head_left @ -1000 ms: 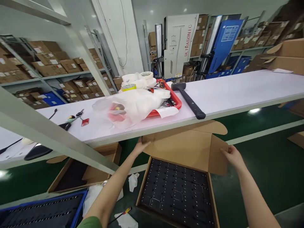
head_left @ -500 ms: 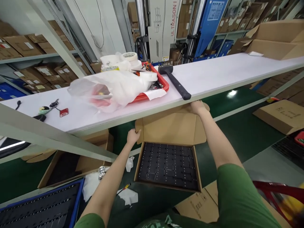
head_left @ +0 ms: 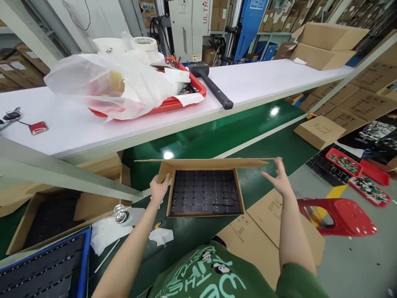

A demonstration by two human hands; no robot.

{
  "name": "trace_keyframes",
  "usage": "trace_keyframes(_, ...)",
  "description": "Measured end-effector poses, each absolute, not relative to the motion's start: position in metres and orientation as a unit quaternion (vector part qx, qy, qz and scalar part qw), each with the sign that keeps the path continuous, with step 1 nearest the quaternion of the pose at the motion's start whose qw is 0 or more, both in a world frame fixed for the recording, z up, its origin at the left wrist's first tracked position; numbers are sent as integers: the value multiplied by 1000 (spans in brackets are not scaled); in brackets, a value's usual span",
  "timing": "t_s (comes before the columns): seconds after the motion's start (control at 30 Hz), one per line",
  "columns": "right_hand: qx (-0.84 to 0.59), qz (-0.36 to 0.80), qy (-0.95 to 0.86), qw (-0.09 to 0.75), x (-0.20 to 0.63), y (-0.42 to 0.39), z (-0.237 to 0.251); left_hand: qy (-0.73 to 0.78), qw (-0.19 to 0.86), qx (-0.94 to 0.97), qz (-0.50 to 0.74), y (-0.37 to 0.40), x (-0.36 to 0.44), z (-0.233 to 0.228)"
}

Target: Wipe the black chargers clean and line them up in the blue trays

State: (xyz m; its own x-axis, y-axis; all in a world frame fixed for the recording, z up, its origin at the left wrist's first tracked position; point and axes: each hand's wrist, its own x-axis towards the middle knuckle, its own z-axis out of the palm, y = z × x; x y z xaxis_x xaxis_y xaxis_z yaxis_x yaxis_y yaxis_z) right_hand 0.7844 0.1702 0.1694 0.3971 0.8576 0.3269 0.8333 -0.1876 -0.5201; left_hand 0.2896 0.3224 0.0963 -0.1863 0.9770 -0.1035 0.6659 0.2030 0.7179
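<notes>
A: Two hands on one box [head_left: 204,192]. L hand [head_left: 159,189] is clamped on the near-left corner of the wall, fingers wrapped over the edge. R hand [head_left: 279,180] is spread flat, fingers apart, fingertips just at the right end of the lid flap [head_left: 211,163]; no grip there.

B: Box location?

A: On the green belt, below the white bench [head_left: 254,82], loaded with black parts [head_left: 204,192] in rows. Flap stands about level over the far side.

B: Risks?

A: Judgement only: flap is held by fingertip contact, so it could slip and drop onto the parts. One-corner pull by L could skew the box. Mallet [head_left: 212,87] handle overhangs the bench edge; a knock could drop it near the box.
</notes>
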Motion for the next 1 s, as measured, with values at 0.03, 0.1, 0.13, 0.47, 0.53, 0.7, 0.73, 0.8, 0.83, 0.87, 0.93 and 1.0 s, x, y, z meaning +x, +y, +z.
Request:
trace_keyframes(0.03,-769,60,-553,315,788,175,161,720,287,571,271,320,288,95)
trace_keyframes(0.1,-765,130,-559,294,788,189,148,715,288,579,263,322,286,96)
trace_keyframes(0.13,-765,155,-558,284,784,196,145,712,289,587,257,325,285,99)
trace_keyframes(0.47,-820,166,-497,229,717,174,138,641,309,666,224,316,276,105)
trace_keyframes(0.53,-830,156,-481,234,707,166,134,635,309,670,230,303,274,97)
trace_keyframes(0.7,-846,148,-454,238,695,170,132,634,317,663,241,303,277,89)
trace_keyframes(0.73,-847,148,-451,238,695,171,133,633,322,661,243,306,278,89)
trace_keyframes(0.8,-848,150,-447,242,695,171,131,630,337,654,250,309,278,88)
trace_keyframes(0.83,-847,151,-446,245,694,168,130,627,347,650,254,307,277,87)
trace_keyframes(0.87,-845,152,-448,250,693,164,127,623,358,645,260,304,276,86)
trace_keyframes(0.93,-836,153,-456,264,688,152,121,612,384,635,272,291,275,82)
trace_keyframes(1.0,-818,149,-476,286,679,136,115,593,418,625,288,274,275,79)
